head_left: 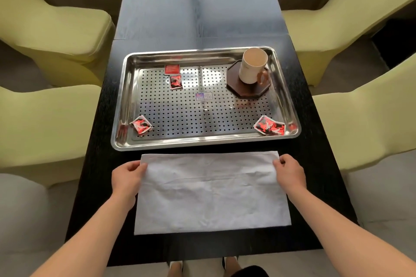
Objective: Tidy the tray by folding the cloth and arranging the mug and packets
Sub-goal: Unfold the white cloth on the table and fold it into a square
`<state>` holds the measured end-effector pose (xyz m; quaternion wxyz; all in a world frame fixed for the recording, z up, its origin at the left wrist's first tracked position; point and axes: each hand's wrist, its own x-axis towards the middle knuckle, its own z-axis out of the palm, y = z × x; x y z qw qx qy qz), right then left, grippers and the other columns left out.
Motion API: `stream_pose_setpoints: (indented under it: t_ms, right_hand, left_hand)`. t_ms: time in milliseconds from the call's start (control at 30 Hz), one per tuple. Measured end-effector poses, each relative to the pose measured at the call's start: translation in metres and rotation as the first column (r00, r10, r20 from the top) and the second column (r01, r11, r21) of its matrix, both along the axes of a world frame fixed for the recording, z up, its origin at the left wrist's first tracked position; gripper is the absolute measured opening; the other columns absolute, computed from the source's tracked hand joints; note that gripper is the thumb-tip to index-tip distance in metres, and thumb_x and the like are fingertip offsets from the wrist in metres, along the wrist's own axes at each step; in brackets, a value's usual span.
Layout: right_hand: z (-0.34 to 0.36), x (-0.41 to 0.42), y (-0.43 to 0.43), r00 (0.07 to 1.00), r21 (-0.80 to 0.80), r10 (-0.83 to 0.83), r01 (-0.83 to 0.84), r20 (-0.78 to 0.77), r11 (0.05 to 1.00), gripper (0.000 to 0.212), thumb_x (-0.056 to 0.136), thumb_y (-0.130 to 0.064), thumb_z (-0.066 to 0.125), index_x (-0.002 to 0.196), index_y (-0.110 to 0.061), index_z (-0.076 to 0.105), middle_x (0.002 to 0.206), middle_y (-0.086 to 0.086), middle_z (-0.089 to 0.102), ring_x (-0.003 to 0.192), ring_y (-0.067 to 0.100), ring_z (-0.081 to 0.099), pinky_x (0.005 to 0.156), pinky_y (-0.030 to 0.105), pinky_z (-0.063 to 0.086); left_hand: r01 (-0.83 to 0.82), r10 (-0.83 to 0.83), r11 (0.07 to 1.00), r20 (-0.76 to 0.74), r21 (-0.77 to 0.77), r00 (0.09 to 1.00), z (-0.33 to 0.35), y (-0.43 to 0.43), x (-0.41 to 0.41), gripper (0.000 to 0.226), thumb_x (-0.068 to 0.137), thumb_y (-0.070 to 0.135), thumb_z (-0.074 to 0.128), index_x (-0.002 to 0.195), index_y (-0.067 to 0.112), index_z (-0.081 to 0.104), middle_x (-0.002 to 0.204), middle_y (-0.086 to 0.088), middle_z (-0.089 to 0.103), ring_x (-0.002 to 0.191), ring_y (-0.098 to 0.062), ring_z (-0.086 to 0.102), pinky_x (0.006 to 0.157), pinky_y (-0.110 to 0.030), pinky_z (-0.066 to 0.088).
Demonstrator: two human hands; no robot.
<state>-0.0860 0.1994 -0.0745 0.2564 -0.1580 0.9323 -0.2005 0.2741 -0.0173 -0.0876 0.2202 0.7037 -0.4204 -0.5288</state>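
Observation:
A white cloth [211,193] lies flat on the black table, just in front of the steel tray [128,96]. My left hand [127,175] pinches its far left corner and my right hand [290,172] pinches its far right corner. On the tray, a white mug [252,66] stands upright on a dark octagonal coaster [245,90] at the back right. Several red and black packets lie scattered: two at the back left [172,69] [176,82], one at the front left [141,125], one at the front right [269,126].
The black table [198,18] runs away from me, with bare room behind the tray. Yellow-green armchairs [56,36] [351,18] stand close along both sides. My feet show below the table's near edge.

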Motion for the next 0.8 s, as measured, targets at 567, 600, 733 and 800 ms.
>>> stream_pose_setpoints:
  t_ms: [567,600,733,800]
  right_hand:
    - [0.009,0.025,0.012,0.983,-0.125,0.066,-0.088,-0.170,0.988,0.036,0.093,-0.017,0.067,0.128,-0.014,0.060,0.121,0.005,0.059,0.108,0.021,0.056,0.082,0.032,0.046]
    - [0.011,0.034,0.017,0.971,-0.122,0.103,-0.131,-0.216,0.984,0.034,0.092,-0.014,0.067,0.126,-0.015,0.062,0.123,0.004,0.058,0.112,0.022,0.055,0.083,0.032,0.046]
    - [0.018,0.075,0.026,0.992,-0.258,0.122,-0.126,-0.030,0.958,0.029,0.095,-0.011,0.063,0.123,-0.018,0.064,0.114,-0.002,0.062,0.097,0.012,0.060,0.079,0.028,0.052]
    - [0.022,0.094,0.030,0.979,-0.336,0.059,0.011,0.197,0.942,0.027,0.097,-0.012,0.061,0.121,-0.024,0.063,0.111,-0.002,0.067,0.092,0.012,0.064,0.074,0.028,0.058]
  left_hand:
    - [0.484,-0.360,0.872,0.570,-0.076,0.738,0.001,0.057,0.001,0.043,0.090,0.030,0.066,0.131,0.023,0.055,0.125,-0.010,0.049,0.111,-0.026,0.050,0.087,-0.043,0.049]
    - [0.483,-0.360,0.874,0.602,-0.050,0.713,0.001,0.064,0.004,0.046,0.090,0.033,0.066,0.133,0.023,0.053,0.128,-0.012,0.048,0.114,-0.028,0.048,0.090,-0.046,0.049]
    - [0.433,-0.348,0.900,0.678,0.048,0.647,0.003,0.085,0.016,0.063,0.088,0.048,0.065,0.139,0.017,0.046,0.131,-0.018,0.050,0.115,-0.034,0.051,0.090,-0.052,0.049]
    - [0.414,-0.366,0.905,0.669,0.095,0.646,0.003,0.093,0.023,0.069,0.087,0.054,0.064,0.139,0.015,0.044,0.132,-0.017,0.050,0.113,-0.034,0.053,0.082,-0.049,0.051]
